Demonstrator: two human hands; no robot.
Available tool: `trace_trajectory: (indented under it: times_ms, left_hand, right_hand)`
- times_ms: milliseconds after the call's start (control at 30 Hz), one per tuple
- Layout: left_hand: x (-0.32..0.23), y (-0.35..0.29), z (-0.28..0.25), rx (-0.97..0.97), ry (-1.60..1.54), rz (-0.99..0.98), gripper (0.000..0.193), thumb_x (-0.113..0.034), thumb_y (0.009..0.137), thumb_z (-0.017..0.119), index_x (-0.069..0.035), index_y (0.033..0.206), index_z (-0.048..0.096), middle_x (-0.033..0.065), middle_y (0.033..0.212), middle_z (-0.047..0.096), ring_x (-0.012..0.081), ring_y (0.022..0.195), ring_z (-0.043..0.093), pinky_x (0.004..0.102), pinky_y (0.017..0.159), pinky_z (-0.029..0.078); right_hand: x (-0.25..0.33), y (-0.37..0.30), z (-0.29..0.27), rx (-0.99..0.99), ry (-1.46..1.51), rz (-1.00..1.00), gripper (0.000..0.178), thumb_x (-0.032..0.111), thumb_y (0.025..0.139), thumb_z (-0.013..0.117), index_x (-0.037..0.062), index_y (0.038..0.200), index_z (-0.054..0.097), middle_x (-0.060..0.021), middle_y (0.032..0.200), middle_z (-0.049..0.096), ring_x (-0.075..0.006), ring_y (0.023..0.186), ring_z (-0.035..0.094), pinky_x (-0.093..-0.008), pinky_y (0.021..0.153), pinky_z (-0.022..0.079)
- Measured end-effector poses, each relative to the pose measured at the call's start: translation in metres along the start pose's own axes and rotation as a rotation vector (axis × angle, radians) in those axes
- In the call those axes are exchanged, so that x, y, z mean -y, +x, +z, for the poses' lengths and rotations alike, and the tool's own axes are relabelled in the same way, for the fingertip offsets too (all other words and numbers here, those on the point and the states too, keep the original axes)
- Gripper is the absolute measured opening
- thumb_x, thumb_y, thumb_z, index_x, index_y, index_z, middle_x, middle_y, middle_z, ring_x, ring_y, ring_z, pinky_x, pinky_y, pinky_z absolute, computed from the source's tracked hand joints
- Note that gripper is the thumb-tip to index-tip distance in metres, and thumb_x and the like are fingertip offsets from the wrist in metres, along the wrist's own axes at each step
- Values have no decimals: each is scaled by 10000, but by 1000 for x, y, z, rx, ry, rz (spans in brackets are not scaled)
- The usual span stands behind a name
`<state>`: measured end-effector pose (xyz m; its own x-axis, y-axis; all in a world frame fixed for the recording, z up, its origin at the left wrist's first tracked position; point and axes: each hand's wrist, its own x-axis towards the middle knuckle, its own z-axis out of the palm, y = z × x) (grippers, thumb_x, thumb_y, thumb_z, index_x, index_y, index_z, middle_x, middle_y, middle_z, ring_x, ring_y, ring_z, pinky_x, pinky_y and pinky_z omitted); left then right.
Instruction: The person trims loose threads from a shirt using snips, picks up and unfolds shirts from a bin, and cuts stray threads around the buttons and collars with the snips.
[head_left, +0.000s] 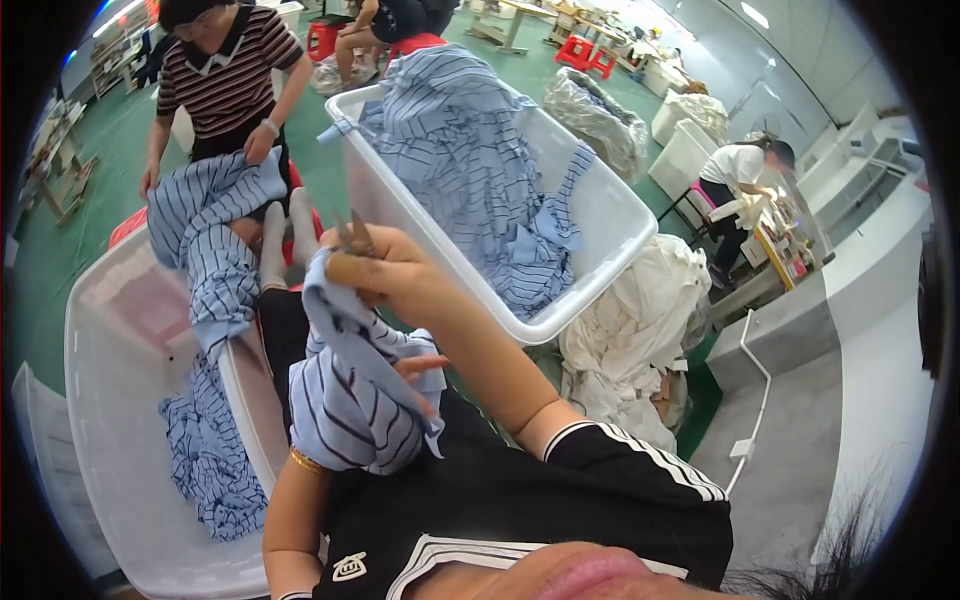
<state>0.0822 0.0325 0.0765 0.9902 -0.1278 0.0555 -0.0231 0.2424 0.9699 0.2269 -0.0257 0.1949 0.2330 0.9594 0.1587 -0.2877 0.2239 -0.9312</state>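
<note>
A light blue garment with dark stripes (345, 415) is bunched in front of my chest. My right hand (385, 275) is closed round small metal thread snips (352, 235), blades pointing up, and pinches the garment's plain blue edge against them. My left hand (422, 368) holds the garment from within its folds. Cloth wraps its wrist and hides most of the palm, while a few fingertips stick out past a hanging strip.
A white tub (165, 540) with striped garments is at my left; another tub (590, 310), piled high, stands ahead. Across from me a co-worker (225, 80) handles a striped garment (210, 215). White cloth (635, 335) lies heaped at right, near a grey wall (780, 430).
</note>
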Motion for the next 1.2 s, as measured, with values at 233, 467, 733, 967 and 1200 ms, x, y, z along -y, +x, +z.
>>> trace_trajectory:
  times_ms: [233, 467, 733, 967, 1200]
  left_hand:
    - [29, 7, -13, -316, 1419, 192, 486, -248, 976, 468, -66, 1421, 396, 123, 1387, 446, 241, 1278, 443, 363, 1052, 361]
    - [-16, 6, -17, -131, 1536, 99, 453, -250, 976, 458, -78, 1393, 418, 100, 1425, 415, 227, 1306, 408, 349, 1082, 328]
    - [-49, -68, -70, -24, 1531, -50, 408, -242, 959, 461, -102, 1342, 473, 54, 1435, 416, 192, 1332, 369, 327, 1113, 292]
    - [-33, -73, -75, 55, 1284, 4, 400, -161, 879, 608, -95, 1270, 548, 84, 1348, 512, 197, 1215, 501, 335, 1024, 397]
    - [-69, -5, -52, -110, 1257, -140, 395, -154, 877, 603, -83, 1262, 549, 94, 1319, 527, 204, 1198, 512, 334, 1005, 404]
  right_hand:
    - [-4, -9, 10, 94, 264, -3, 205, 190, 916, 627, 39, 1047, 579, 21, 766, 562, 0, 549, 446, -161, 455, 309]
    - [-9, -8, 26, 142, 355, -11, 177, 129, 910, 619, 31, 1052, 574, 27, 744, 540, -3, 526, 423, -164, 442, 285]
    - [-8, 16, -34, -107, 616, -258, 102, 178, 952, 561, 88, 1000, 569, 77, 637, 434, -11, 494, 365, -185, 416, 253]
    - [-64, 27, -22, -352, -482, -405, 352, 186, 838, 703, 7, 1117, 583, -82, 919, 642, -125, 710, 609, -261, 658, 483]
    - [-107, -11, 60, 331, -913, -369, 474, 333, 690, 792, 102, 1076, 642, -107, 906, 678, -300, 815, 669, -382, 693, 516]
